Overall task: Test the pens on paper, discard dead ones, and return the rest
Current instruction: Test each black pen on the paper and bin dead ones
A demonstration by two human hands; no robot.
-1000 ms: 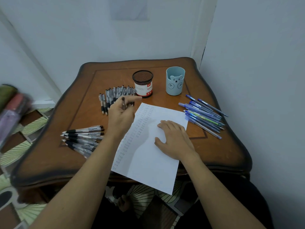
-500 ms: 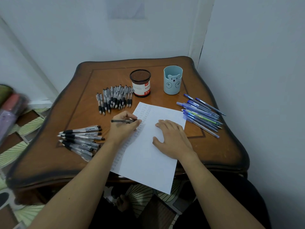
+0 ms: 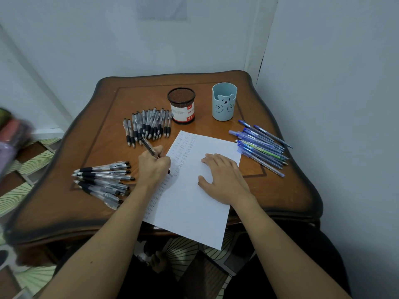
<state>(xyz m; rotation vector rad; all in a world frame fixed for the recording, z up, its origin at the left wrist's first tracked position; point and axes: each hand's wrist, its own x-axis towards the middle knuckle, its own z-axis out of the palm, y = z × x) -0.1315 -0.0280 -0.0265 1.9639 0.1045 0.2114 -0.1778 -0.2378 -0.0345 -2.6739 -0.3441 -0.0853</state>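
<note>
Mesh cup (image 3: 182, 108), bear cup (image 3: 224, 104) upright; left hand (image 3: 153, 167) grips pen (image 3: 149, 147) on paper (image 3: 190, 201).

Your one head-worn wide-angle camera looks forward and steeply down from close above the near edge of the brown wooden tabletop (image 3: 97, 147), centring the white paper sheet (image 3: 194, 212) and facing the pale wall corner (image 3: 259, 50).

Pen piles (image 3: 261, 145) around the paper (image 3: 190, 203)
</note>
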